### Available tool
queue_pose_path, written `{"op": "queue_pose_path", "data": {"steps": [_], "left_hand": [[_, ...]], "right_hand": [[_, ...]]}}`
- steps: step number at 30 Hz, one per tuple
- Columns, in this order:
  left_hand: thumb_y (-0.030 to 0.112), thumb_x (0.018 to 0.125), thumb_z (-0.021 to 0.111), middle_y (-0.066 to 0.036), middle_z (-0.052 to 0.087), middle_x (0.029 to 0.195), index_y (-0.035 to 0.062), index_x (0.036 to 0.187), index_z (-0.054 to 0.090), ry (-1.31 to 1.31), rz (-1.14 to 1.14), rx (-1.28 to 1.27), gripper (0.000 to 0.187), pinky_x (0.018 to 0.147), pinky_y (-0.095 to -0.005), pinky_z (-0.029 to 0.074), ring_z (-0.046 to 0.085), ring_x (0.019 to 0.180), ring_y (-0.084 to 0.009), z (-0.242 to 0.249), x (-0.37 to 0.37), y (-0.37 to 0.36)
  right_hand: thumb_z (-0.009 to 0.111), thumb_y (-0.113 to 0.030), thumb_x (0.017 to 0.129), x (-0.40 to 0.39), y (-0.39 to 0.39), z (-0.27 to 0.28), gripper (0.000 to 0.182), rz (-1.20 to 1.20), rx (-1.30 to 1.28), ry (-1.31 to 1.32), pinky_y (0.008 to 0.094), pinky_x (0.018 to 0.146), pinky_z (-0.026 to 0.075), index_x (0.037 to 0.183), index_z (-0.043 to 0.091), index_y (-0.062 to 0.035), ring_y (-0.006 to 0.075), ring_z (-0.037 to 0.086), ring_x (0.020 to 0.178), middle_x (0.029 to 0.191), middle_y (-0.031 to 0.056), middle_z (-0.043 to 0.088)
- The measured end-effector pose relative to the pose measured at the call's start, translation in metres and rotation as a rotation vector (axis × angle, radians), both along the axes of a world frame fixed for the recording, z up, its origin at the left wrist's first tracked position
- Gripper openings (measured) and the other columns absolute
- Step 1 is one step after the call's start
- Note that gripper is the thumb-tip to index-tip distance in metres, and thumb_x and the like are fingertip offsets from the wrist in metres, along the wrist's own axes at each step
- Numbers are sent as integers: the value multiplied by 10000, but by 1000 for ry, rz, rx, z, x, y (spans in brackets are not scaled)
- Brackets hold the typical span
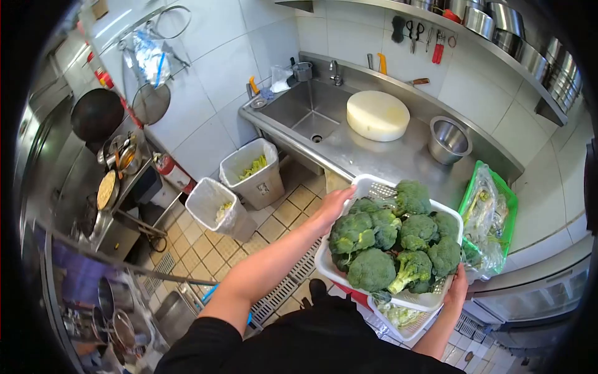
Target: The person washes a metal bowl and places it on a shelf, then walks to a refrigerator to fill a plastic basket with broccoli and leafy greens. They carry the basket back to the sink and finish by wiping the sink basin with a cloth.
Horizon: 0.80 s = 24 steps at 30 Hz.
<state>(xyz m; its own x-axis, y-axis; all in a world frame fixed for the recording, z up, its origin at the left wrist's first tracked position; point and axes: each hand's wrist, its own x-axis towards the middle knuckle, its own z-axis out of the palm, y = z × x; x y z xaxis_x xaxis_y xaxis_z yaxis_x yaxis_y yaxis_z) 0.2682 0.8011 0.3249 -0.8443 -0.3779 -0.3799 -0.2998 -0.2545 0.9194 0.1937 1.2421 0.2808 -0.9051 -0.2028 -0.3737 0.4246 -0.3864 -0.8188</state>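
Black short-sleeved shirt (293,346) of ours fills the bottom centre; right of centre, our left hand (335,204) and right hand (458,287) grip a white rectangular plastic basket (326,267) of green bushy broccoli (372,269), fingers pressed against opposite edges.

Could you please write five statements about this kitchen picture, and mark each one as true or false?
1. The left hand and the right hand both hold the upper white basket. True.
2. This basket is filled with carrots. False: it holds broccoli.
3. The round white block lies inside the sink. False: it rests on the steel counter, beside the sink.
4. Scissors hang on the wall. True.
5. The fire extinguisher is blue. False: it is red.
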Motion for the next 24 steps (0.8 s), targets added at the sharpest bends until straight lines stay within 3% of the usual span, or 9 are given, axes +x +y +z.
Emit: {"op": "queue_pose_path", "data": {"steps": [2, 8, 11, 15, 17, 19, 22, 23, 24], "left_hand": [[583, 879, 553, -262, 468, 1330, 14, 1150, 572, -40, -90, -92, 630, 971, -453, 427, 494, 1197, -346, 14, -40, -15], [671, 824, 562, -287, 339, 1471, 17, 1309, 516, -125, -419, -18, 816, 1072, -473, 327, 362, 1355, -375, -5, -159, -50], [634, 845, 560, -240, 465, 1407, 7, 1359, 490, -129, -563, -31, 814, 1039, -411, 374, 421, 1321, -340, -25, -230, -54], [628, 846, 575, -214, 471, 1413, 13, 1361, 487, -7, -532, -15, 807, 1051, -399, 371, 434, 1315, -336, -20, -278, -77], [641, 836, 590, -182, 465, 1414, 67, 1344, 501, 118, -581, -272, 772, 1035, -395, 380, 454, 1287, -317, -59, -303, -100], [571, 834, 654, -162, 519, 1355, 78, 1317, 527, 165, -512, -258, 702, 1002, -368, 408, 500, 1232, -266, -49, -272, -145], [367, 868, 694, -68, 555, 1311, 139, 1289, 556, 226, -529, -74, 499, 961, -357, 436, 516, 1193, -192, -102, -231, -253], [282, 874, 681, -57, 568, 1267, 158, 1278, 566, 155, -523, -184, 438, 952, -353, 452, 532, 1161, -173, -102, -210, -301], [228, 885, 653, -49, 579, 1219, 142, 1259, 571, 132, -449, -121, 393, 932, -334, 471, 563, 1110, -173, -131, -191, -350]], "right_hand": [[474, -360, 992, -5, -12, -14, 427, -20, -9, -5, 373, 922, 500, 1208, 597, -12, 238, 631, 1059, 1183, 98, 656], [467, -365, 981, 26, -81, -21, 423, -318, -45, -78, 403, 902, 518, 1183, 609, -22, 258, 639, 1045, 1145, 100, 672], [467, -362, 980, 32, -110, -30, 429, -479, -86, -90, 429, 924, 514, 1218, 584, -25, 276, 625, 1075, 1187, 102, 652], [491, -406, 980, 31, -142, -26, 537, -634, -138, -61, 460, 983, 479, 1329, 494, 2, 316, 569, 1164, 1318, 143, 564], [490, -412, 984, 30, -159, -19, 558, -688, -149, -73, 465, 995, 470, 1350, 473, 8, 327, 555, 1183, 1342, 152, 544], [482, -414, 992, 17, -178, -37, 585, -902, -7, -109, 479, 1021, 449, 1381, 431, 21, 340, 531, 1208, 1374, 168, 507], [489, -381, 1000, 2, -227, -44, 559, -1128, 65, -96, 529, 994, 464, 1365, 434, 40, 356, 540, 1183, 1343, 174, 522], [468, -386, 1009, -7, -244, -43, 554, -1179, 78, -75, 530, 984, 473, 1363, 434, 38, 354, 536, 1191, 1353, 173, 512], [421, -409, 1021, -14, -261, -39, 560, -1174, 82, -75, 511, 1057, 413, 1387, 417, 14, 353, 505, 1239, 1398, 170, 481]]}}
